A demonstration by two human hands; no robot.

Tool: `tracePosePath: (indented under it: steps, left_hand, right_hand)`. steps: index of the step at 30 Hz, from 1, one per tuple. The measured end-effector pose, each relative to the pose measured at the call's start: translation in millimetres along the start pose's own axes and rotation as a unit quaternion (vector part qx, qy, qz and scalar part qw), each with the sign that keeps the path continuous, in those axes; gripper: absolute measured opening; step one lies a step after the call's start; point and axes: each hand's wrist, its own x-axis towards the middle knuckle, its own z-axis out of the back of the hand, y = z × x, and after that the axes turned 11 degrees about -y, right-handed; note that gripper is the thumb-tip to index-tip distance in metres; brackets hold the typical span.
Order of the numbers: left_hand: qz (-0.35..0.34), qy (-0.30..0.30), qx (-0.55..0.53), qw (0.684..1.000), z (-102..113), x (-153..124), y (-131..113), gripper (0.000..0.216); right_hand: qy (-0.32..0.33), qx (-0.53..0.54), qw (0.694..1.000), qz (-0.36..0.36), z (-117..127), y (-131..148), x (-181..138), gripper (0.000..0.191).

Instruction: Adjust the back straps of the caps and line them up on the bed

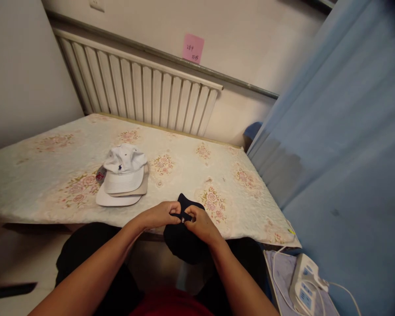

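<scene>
A dark baseball cap [184,241] hangs between my two hands at the front edge of the bed, above my knees. My left hand [163,214] pinches one side of its back strap. On the other side, my right hand [200,223] grips the strap close to a small light-coloured buckle [183,220]. The fingertips of both hands nearly meet there. To the left on the bed lies a stack of caps, with a white cap [125,169] bearing a small dark logo on top. Beige and white brims show beneath it.
A floral sheet [181,175] covers the bed. Behind it runs a white radiator [145,83] along the wall, below a pink note [193,48]. A blue curtain [332,153] hangs at the right. A power strip [304,285] with cords rests on a small table.
</scene>
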Motion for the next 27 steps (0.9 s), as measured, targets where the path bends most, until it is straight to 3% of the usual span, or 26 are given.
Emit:
tracePosePath:
  steps: [8,13,18,27]
  left_hand:
    - [-0.007,0.036,0.027,0.999,-4,5,1,0.014]
    - [0.03,0.025,-0.085,0.996,-5,2,4,0.016]
    - [0.083,-0.01,-0.223,0.971,-7,0,9,0.019]
    - [0.107,-0.037,-0.268,0.957,-10,0,16,0.019]
  right_hand:
    - [-0.028,-0.037,0.998,0.038,-1,0,-2,0.019]
    - [-0.031,0.008,0.999,0.03,-3,0,-1,0.021]
    - [-0.023,0.066,0.997,0.042,-3,3,-3,0.034]
    - [-0.051,0.043,0.997,0.027,-3,-8,-8,0.02]
